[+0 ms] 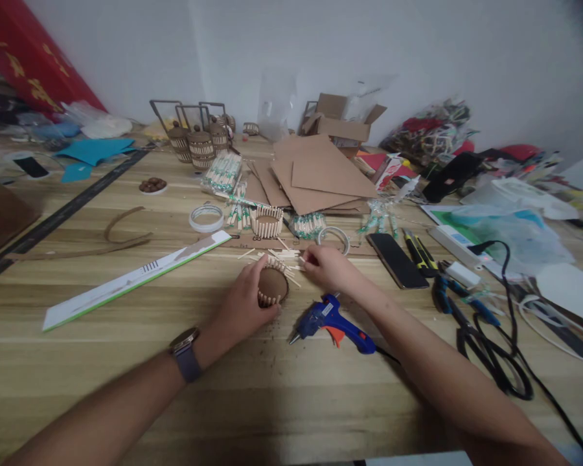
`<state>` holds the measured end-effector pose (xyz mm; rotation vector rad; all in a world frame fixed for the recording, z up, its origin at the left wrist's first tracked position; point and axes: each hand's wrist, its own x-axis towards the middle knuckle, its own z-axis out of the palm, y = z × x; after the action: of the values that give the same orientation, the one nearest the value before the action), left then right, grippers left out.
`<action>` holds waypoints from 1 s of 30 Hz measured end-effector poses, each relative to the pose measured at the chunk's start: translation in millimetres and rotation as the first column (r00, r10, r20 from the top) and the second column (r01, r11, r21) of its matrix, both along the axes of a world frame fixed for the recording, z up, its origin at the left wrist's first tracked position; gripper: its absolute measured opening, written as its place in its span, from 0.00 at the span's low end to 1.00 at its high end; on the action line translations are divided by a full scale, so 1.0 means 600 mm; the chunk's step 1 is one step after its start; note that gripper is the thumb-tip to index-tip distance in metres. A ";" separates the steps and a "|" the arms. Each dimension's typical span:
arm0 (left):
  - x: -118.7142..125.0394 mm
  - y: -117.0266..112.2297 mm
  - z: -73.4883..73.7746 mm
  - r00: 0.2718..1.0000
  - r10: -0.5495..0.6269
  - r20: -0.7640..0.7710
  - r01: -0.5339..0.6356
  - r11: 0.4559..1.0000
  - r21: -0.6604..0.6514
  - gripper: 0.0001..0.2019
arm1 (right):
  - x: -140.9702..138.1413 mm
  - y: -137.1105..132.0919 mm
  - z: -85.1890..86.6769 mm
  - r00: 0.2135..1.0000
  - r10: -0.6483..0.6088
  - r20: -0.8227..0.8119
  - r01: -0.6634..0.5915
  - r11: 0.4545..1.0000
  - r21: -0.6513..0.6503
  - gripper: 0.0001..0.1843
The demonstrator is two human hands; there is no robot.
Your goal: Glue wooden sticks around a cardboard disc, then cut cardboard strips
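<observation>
My left hand (240, 299) is wrapped round the side of a small round cardboard base (273, 285) edged with short upright wooden sticks. Its fingers hide part of that wall, and the base rests on the table. To the right, the fingers of my right hand (324, 264) are pinched on a short wooden stick (302, 259), beside a loose pile of sticks (284, 254). A blue hot glue gun (331, 321) with an orange trigger lies below my right hand, nozzle towards the left. Just behind the pile stands a second stick-walled ring (267, 222).
Cardboard sheets (320, 169) and bagged sticks (223, 172) lie at the back, near lidded stick pots (201, 147). A white strip (136, 281) lies left. On the right are a phone (397, 260), utility knives (418, 252), pliers (466, 301) and black cables (512, 323).
</observation>
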<state>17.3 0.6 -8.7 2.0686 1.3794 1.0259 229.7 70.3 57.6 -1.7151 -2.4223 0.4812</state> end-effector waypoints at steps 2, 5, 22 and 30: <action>0.000 0.000 -0.001 1.000 -0.004 -0.001 0.004 1.000 0.004 0.45 | 0.005 -0.014 0.008 0.998 0.032 -0.056 -0.032 0.999 -0.005 0.04; 0.000 0.001 -0.003 1.000 -0.001 -0.002 0.001 1.000 0.001 0.45 | 0.003 -0.046 0.015 0.967 0.122 -0.223 -0.140 0.988 -0.065 0.03; 0.000 0.005 -0.008 1.000 -0.016 0.014 0.015 0.999 0.030 0.43 | -0.031 -0.085 -0.016 0.889 0.257 -0.380 -0.298 0.953 -0.053 0.07; 0.000 0.006 -0.009 1.000 -0.016 -0.015 0.017 0.999 0.043 0.44 | -0.029 -0.083 -0.020 0.879 0.296 -0.374 -0.330 0.944 -0.027 0.07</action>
<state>17.0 4.4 -14.2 2.1196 1.3565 1.0445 212.3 20.2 45.4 -1.1252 -2.4261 0.8764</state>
